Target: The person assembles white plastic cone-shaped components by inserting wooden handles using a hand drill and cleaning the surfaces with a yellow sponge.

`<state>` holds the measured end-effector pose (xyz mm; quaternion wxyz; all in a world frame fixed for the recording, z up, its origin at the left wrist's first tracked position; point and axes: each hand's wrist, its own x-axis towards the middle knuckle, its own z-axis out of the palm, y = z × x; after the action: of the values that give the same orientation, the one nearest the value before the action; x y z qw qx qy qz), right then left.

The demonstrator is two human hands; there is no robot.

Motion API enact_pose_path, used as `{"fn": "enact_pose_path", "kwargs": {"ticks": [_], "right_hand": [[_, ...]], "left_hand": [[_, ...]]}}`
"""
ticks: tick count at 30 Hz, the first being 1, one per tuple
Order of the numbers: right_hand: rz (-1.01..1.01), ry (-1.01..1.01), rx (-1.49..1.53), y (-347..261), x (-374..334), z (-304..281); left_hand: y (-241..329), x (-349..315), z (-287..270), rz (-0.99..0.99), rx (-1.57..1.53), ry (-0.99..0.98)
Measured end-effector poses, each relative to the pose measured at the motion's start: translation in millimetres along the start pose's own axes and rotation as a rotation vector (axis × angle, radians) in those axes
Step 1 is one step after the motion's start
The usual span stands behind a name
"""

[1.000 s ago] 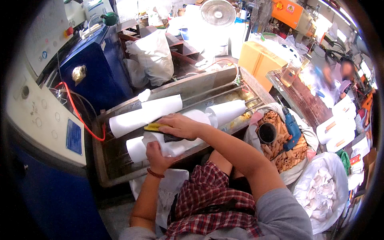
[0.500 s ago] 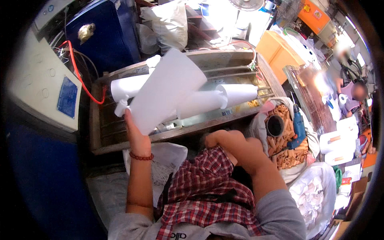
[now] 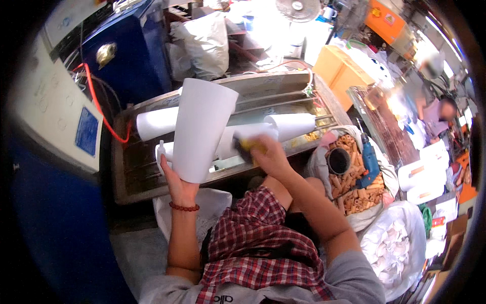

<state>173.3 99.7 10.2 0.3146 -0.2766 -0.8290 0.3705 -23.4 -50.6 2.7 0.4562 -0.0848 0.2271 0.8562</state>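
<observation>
My left hand (image 3: 179, 186), a beaded bracelet at its wrist, grips the lower end of a large white paper roll (image 3: 205, 129). The roll stands nearly upright, leaning slightly right at its top. To its right, my right hand (image 3: 273, 158) is closed around a small black-and-yellow hand tool (image 3: 246, 146), blurred by motion so that its exact kind is unclear. The tool is near the roll's right side. Behind lies a wooden trough (image 3: 136, 192) with metal rods and more white rolls (image 3: 296, 125) in it. A small white bottle tip (image 3: 161, 148) shows by my left fingers.
Right of the trough, a sack holds short brown tubes (image 3: 362, 200), a dark round container (image 3: 338, 161) and a blue power drill (image 3: 370, 164). A plastic bag (image 3: 392, 248) of white scraps lies nearer. Machine cabinets (image 3: 71, 121) with a red hose (image 3: 93, 91) stand left.
My right hand has risen from my lap toward the roll, and the black-and-yellow tool now shows in it. The roll in my left hand has swung from a rightward tilt to nearly upright.
</observation>
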Motion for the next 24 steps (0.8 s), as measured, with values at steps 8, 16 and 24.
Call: {"fn": "enact_pose_path", "kwargs": {"ticks": [8, 16, 24], "right_hand": [[0.003, 0.364, 0.646, -29, 27, 32], [0.12, 0.105, 0.466, -23, -83, 41], [0.384, 0.621, -0.433, 17, -194, -180]], "left_hand": [[-66, -15, 29, -0.096, 0.03, -0.165], [-62, -22, 48, -0.056, 0.157, -0.189], [-56, -46, 14, -0.163, 0.442, -0.074]]}}
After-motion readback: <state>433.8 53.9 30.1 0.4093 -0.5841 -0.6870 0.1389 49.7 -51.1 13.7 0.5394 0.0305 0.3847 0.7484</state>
